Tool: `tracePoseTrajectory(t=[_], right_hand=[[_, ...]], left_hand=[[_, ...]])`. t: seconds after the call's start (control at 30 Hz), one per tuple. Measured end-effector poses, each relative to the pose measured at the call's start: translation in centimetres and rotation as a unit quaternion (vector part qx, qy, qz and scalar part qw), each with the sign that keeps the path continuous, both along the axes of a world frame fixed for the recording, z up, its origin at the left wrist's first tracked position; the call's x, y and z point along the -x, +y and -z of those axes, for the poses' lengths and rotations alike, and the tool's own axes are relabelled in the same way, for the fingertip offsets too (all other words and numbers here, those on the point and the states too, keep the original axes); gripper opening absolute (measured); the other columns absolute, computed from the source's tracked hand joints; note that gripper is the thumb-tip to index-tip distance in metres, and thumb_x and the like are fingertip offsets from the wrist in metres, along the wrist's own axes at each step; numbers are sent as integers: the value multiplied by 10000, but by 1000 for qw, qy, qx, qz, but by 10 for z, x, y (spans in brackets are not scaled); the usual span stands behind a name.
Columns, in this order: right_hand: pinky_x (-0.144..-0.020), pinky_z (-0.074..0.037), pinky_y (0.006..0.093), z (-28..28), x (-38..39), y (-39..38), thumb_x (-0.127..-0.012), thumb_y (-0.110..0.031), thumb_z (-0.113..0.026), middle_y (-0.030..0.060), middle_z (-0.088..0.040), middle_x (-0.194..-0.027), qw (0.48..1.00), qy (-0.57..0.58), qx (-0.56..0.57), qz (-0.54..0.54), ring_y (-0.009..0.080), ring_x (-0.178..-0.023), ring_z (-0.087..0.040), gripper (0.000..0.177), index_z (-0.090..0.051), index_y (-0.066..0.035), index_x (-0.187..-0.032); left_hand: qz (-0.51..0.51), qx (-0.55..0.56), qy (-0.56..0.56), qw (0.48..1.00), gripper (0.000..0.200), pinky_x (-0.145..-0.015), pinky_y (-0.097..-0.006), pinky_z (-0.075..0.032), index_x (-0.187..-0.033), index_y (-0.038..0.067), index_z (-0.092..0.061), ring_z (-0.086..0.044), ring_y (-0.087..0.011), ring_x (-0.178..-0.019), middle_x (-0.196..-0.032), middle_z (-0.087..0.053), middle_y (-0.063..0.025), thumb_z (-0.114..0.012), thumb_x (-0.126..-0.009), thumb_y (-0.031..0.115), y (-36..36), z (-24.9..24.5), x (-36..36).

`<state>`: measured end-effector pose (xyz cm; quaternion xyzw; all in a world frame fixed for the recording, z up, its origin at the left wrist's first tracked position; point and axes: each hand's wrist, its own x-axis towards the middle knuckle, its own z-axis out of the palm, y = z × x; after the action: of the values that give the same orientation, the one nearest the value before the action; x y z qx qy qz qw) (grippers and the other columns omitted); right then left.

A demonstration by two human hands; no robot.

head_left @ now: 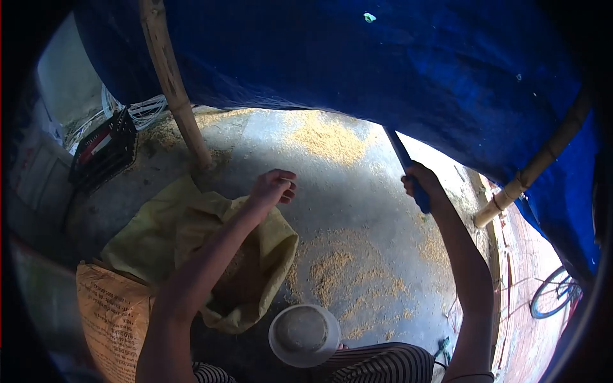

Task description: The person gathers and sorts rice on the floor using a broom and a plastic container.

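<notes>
Blue tarp (396, 70) hangs over me and covers the upper part of the view. It rests against a bamboo pole (172, 83) on the left side.

My right hand (421, 182) is stretched forward. Its fingers are closed tight around a blue handle (401, 152), which goes up from my fist and disappears under the edge of the tarp. What is at the far end of it I cannot see.

My left hand (273, 186) is raised above the concrete floor (370, 210), just past the far edge of the yellow sack (191, 223). The fingers are curled loosely inward, and I cannot tell if something small is inside them, because the hand is small and a little dark in the view.

The yellow sack lies open under my left forearm. A brown printed sack (112, 313) stands beside it at the lower left. Golden grain (329, 143) is scattered on the floor in several patches, one far under the tarp and others nearer to me.

A white bowl (304, 334) sits near my knee, mouth up, just beside the yellow sack. A black crate (105, 150) is far on the left, and a bicycle (552, 293) stands at the right edge.
</notes>
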<state>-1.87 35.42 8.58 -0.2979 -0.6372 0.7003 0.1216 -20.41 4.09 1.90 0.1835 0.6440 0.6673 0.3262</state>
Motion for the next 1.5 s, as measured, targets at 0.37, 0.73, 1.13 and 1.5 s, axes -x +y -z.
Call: tracePoseTrajectory(t=[0.37,0.73,1.13,1.5], right_hand=[[-405,-415,286,68,217,32,-821,-132,-553,123,-521,-579,985,118,112,-63,178,-433,-509,159,-487,13,-820],[-412,-439,267,55,163,24,-847,-165,-542,62,-516,-571,958,-98,-118,-242,142,-435,-506,186,-446,-55,-962],[-302,-340,194,-117,-73,44,-854,-181,-546,81,-536,-663,974,-195,24,-113,61,-394,-419,276,-442,-123,-1103],[-395,-398,263,51,142,12,-838,-158,-560,103,-521,-607,989,73,105,-67,169,-457,-499,194,-470,1,-900]], left_hand=[[-47,25,-45,998,200,-644,-280,-517,-1045,47,-571,-603,-141,-734,-878,-607,-73,-478,-868,43,-44,25,8],[-46,34,-22,998,192,-643,-247,-485,-1053,40,-562,-573,-100,-722,-866,-592,-47,-458,-894,62,-66,12,2],[-7,2,20,1000,186,-645,-263,-504,-1044,41,-565,-591,-119,-730,-865,-595,-55,-467,-887,55,-53,-9,0],[-39,26,25,999,201,-645,-261,-516,-1053,41,-570,-608,-133,-736,-861,-613,-65,-467,-881,47,-71,-16,-8]])
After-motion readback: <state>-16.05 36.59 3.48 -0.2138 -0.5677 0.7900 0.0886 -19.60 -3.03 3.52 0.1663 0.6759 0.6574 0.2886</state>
